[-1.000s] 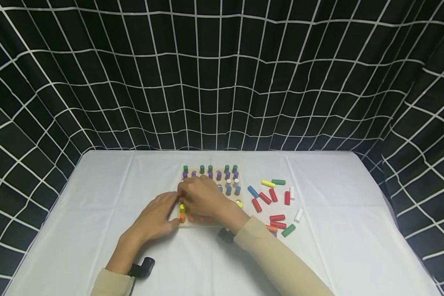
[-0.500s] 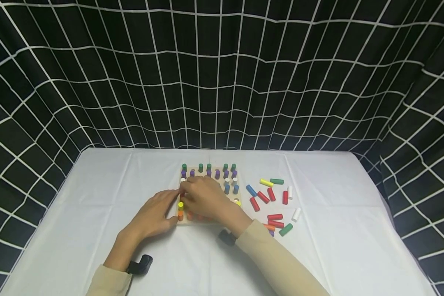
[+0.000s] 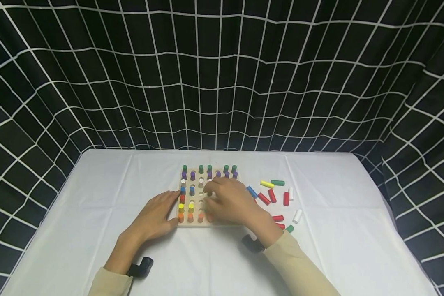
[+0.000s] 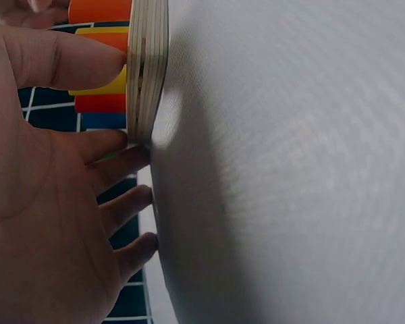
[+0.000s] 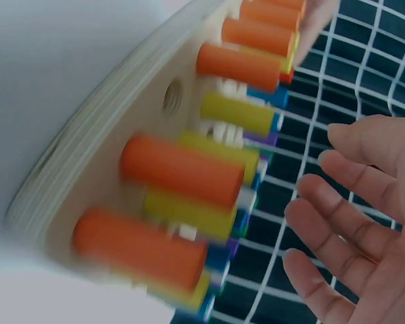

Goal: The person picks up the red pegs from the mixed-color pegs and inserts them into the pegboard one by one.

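A wooden pegboard [image 3: 194, 225] lies on the table with rows of coloured pegs standing in its holes. My left hand [image 3: 151, 216] rests along the board's left side; in the left wrist view its thumb and index finger meet the board's edge. A red peg [image 3: 182, 199] stands in the left column, between a blue peg [image 3: 183, 190] and a yellow peg [image 3: 181, 208]. Over the right half of the board is my right hand [image 3: 229, 201], hiding some pegs. The right wrist view shows its loosely bent fingers [image 5: 324, 202] holding nothing, apart from the orange pegs [image 5: 182, 169].
Loose pegs lie right of the board: several red ones like this red peg [image 3: 286, 199], white pegs [image 3: 297, 216], a yellow peg [image 3: 267, 184], a green peg [image 3: 277, 183] and a blue peg [image 3: 252, 192]. Black curtains [image 3: 214, 74] with white grid lines surround the white-covered table [image 3: 107, 185].
My right hand has moved right from the board's left columns, uncovering the red peg standing in the left column. My left hand stays at the board's left side.
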The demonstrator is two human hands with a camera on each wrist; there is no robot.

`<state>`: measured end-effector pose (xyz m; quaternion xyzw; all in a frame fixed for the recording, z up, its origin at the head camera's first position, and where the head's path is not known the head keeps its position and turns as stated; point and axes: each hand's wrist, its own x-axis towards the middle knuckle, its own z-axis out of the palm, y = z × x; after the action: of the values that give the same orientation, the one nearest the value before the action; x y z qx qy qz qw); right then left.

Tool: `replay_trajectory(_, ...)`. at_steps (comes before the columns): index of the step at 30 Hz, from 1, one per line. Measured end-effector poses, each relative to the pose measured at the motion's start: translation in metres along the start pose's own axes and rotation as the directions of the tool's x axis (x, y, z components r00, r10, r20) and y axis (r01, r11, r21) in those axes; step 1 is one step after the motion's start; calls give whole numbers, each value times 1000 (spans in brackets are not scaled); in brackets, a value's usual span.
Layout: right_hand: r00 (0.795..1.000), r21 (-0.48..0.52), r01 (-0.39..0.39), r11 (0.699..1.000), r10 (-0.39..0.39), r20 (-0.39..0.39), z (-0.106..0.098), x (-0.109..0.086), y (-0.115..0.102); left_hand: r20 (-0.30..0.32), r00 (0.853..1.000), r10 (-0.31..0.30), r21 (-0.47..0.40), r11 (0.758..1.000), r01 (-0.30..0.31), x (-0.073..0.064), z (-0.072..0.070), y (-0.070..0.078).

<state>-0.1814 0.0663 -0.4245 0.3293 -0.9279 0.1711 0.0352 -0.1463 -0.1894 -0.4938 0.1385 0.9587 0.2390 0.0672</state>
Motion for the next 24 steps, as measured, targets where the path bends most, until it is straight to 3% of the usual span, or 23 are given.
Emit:
replay_trajectory(19,989,-29,-90,996,85,-124,-25,-55,60,-9,1000,-22,6,1000,22,-2,4,6)
replay_trajectory(24,983,-27,-145,989,141,-116,-30,-67,74,-11,1000,-10,12,1000,10,-1,1,6)
